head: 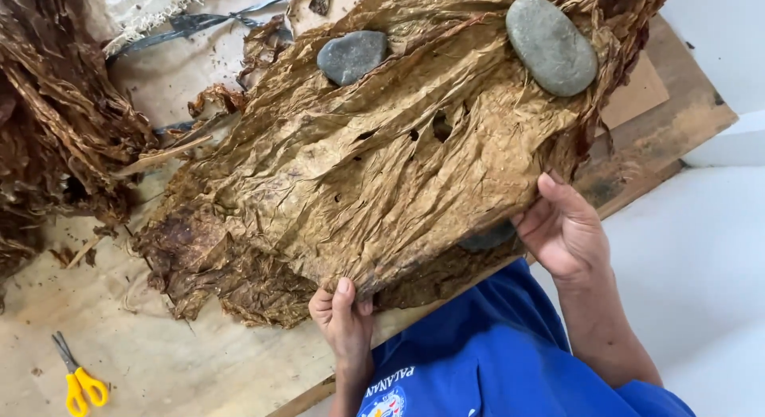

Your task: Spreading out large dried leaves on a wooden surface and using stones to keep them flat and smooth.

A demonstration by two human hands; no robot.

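Two hands | left grip [344, 309] pinching leaf [382, 162] end | right grip [562, 226] spread under edge

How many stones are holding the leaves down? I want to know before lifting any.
3 show: a dark stone at the top centre of the dried leaf pile, a larger grey stone at the upper right, and a part-hidden stone under the leaf edge by the right hand. More may be covered.

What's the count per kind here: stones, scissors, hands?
Grey stones: 3, a small one and a large one on the dried leaf stack, and a third half hidden under its edge
Yellow-handled scissors: 1
Hands: 2, left, right
Total: 6
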